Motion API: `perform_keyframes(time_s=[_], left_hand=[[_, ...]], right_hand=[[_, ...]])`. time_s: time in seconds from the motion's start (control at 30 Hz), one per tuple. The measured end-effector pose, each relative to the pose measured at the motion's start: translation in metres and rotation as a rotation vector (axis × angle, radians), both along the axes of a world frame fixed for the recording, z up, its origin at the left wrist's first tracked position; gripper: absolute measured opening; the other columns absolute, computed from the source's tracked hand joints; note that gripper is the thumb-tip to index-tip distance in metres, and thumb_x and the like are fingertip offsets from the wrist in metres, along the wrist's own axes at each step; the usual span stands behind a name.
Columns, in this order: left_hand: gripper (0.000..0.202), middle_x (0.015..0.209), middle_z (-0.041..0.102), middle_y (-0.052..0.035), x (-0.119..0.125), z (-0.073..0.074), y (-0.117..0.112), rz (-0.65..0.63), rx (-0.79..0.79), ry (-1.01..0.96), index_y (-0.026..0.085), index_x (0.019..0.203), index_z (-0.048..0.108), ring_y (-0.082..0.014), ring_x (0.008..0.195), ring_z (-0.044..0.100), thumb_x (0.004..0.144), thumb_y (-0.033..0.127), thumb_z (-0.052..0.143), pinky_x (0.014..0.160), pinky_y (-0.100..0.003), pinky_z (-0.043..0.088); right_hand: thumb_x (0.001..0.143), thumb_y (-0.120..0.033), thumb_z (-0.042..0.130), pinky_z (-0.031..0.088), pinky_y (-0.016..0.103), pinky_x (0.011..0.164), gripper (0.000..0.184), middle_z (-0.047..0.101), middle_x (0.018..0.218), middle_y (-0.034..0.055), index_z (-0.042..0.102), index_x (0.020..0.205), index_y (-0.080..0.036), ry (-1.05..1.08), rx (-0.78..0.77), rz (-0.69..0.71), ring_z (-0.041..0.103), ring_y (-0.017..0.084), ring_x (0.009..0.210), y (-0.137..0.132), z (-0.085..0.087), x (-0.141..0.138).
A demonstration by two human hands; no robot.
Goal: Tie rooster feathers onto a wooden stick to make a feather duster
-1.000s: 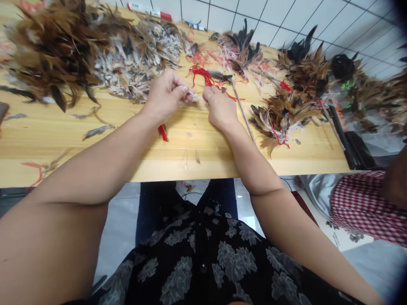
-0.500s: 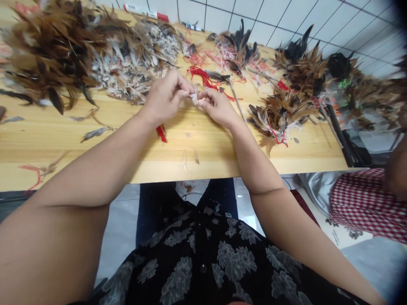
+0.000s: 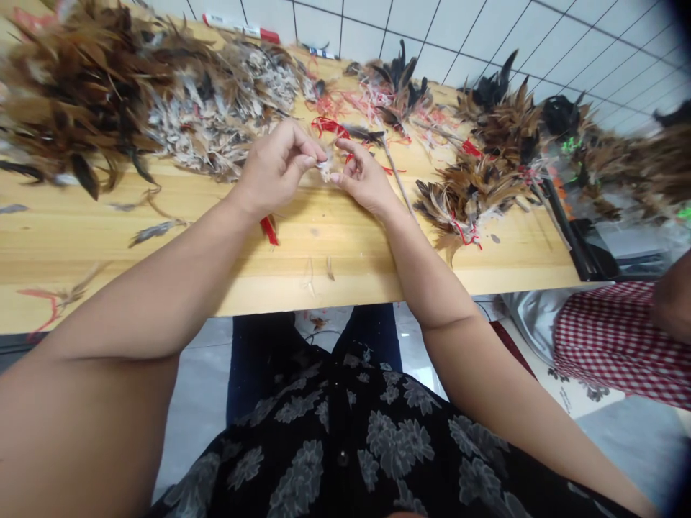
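Above the table, my left hand [image 3: 278, 164] pinches a small whitish feather tuft [image 3: 325, 170] between thumb and fingertips. Close on its right is my right hand [image 3: 367, 178], index finger raised and parted from the thumb. The right thumb tip is at the tuft's edge; whether it touches cannot be made out. Behind my hands lies a bundle of red strings [image 3: 330, 128], partly hidden by the right fingers. A short red strip [image 3: 268, 230] shows below my left wrist. To the left rear spreads a heap of pale-based feathers [image 3: 199, 129].
Brown feathers [image 3: 70, 93] pile at the left. A tied feather bunch [image 3: 467, 191] and a thin stick [image 3: 398, 180] lie right of my hands. A red-capped marker [image 3: 240, 29] rests by the tiled wall [image 3: 367, 29]. Another person's checkered clothing [image 3: 620, 338] appears at the right.
My right index finger has lifted away from its thumb and the tuft. My left hand keeps its pinch. The whole view has shifted slightly.
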State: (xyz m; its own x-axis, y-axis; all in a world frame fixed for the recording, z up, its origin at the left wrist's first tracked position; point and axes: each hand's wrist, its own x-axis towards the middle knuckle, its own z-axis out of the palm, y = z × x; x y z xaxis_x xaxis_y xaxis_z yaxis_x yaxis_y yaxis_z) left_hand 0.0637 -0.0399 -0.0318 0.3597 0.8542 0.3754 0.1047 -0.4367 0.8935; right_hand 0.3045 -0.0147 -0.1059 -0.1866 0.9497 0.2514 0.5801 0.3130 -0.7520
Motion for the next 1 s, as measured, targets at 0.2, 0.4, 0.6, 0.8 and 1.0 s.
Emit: perform_keyframes(time_s=[0.2, 0.4, 0.6, 0.8, 1.0], left_hand=[[0.031, 0.122, 0.085, -0.0029, -0.002, 0.002, -0.004, 0.054, -0.07, 0.041, 0.026, 0.102, 0.067, -0.0245, 0.135, 0.078, 0.102, 0.036, 0.096, 0.126, -0.04, 0.056], [0.034, 0.114, 0.086, -0.0021, -0.005, -0.002, -0.004, 0.018, -0.079, -0.054, 0.027, 0.1, 0.069, -0.0302, 0.148, 0.076, 0.093, 0.039, 0.1, 0.119, -0.037, 0.062], [0.025, 0.111, 0.087, -0.0009, -0.011, -0.01, 0.001, 0.083, -0.029, -0.023, 0.03, 0.102, 0.071, -0.0291, 0.127, 0.085, 0.093, 0.038, 0.093, 0.107, -0.036, 0.066], [0.04, 0.104, 0.087, 0.0006, -0.008, -0.015, 0.001, 0.047, -0.124, -0.056, 0.029, 0.104, 0.068, -0.0311, 0.147, 0.077, 0.095, 0.053, 0.099, 0.114, -0.036, 0.062], [0.043, 0.086, 0.08, 0.0039, -0.002, -0.014, 0.002, 0.123, -0.173, 0.007, 0.028, 0.099, 0.064, -0.025, 0.112, 0.08, 0.098, 0.054, 0.098, 0.107, -0.039, 0.058]], right_hand=[[0.113, -0.048, 0.076, 0.061, 0.038, 0.106, 0.047, 0.075, 0.107, 0.0033, 0.074, 0.148, -0.016, -0.085, 0.017, 0.005, 0.072, 0.02, 0.102, -0.011, 0.014, -0.011], [0.121, -0.032, 0.054, 0.057, 0.035, 0.113, 0.034, 0.084, 0.119, 0.0078, 0.083, 0.111, -0.018, -0.242, -0.038, 0.018, 0.076, 0.022, 0.116, -0.039, 0.056, -0.025], [0.121, -0.032, 0.041, 0.058, 0.036, 0.106, 0.046, 0.083, 0.147, 0.011, 0.085, 0.132, -0.021, -0.525, -0.146, -0.009, 0.076, 0.027, 0.137, -0.062, 0.091, -0.035], [0.12, -0.028, 0.042, 0.061, 0.044, 0.107, 0.049, 0.08, 0.156, 0.0135, 0.083, 0.146, -0.025, -0.63, -0.197, -0.069, 0.076, 0.035, 0.145, -0.066, 0.095, -0.042], [0.115, -0.024, 0.053, 0.062, 0.045, 0.104, 0.035, 0.085, 0.143, 0.0141, 0.086, 0.125, -0.026, -0.558, -0.197, -0.129, 0.078, 0.036, 0.132, -0.059, 0.081, -0.039]])
